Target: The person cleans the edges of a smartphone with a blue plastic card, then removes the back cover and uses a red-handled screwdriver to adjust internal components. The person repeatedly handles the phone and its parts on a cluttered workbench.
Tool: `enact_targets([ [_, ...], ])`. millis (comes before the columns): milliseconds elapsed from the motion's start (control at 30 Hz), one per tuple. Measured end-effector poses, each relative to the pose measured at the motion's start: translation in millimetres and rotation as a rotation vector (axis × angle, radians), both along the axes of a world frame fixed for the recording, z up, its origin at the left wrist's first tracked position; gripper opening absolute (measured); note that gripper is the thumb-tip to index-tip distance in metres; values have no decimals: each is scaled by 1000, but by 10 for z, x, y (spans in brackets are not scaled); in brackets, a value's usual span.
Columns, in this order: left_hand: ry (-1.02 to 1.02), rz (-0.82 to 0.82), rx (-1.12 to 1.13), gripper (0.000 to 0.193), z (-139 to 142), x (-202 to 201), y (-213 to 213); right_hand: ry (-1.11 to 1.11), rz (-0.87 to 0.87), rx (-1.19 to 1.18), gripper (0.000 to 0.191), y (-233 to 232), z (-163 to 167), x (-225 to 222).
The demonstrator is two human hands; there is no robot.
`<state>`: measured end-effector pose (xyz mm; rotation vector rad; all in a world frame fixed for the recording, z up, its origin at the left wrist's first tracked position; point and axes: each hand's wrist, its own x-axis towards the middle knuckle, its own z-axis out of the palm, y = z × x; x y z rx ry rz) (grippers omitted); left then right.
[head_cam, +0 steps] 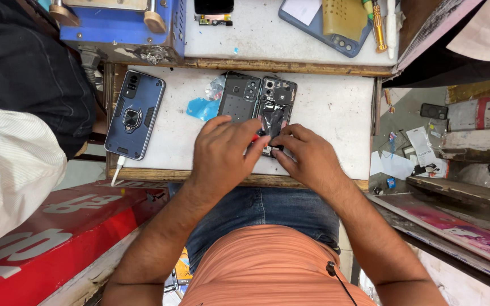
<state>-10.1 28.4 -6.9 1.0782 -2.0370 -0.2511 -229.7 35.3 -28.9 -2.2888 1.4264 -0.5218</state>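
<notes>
Two hands meet over an opened black smartphone with exposed internals (274,110) lying on the white worktop (336,113). Left hand (220,154): fingers half curled, palm down, forefinger tip pressed to the phone's lower part beside a small red item, barely visible. Right hand (308,157): fingers bent, fingertips pinching at the same spot; what they grip is hidden. Both forearms reach forward from the lap, wrists near the worktop's front edge. Detached black back cover (238,97) lies touching the phone's left side. Blue rugged-cased phone (135,114) rests well apart, left.
</notes>
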Motion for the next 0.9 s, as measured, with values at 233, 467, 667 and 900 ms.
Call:
enact_targets([
  [233,99,160,10,36,-54,271,73,-21,80,-69,24,-194,98,314],
  [467,103,300,-34,36,-78,497,124,-55,187,-79,16,-510,26,683],
  [667,120,114,27,39,-234,275,182,-313,61,-30,14,-545,-37,344],
  [900,85,-12,80,42,-367,81,159,-628,-346,87,14,-219,-221,-216],
])
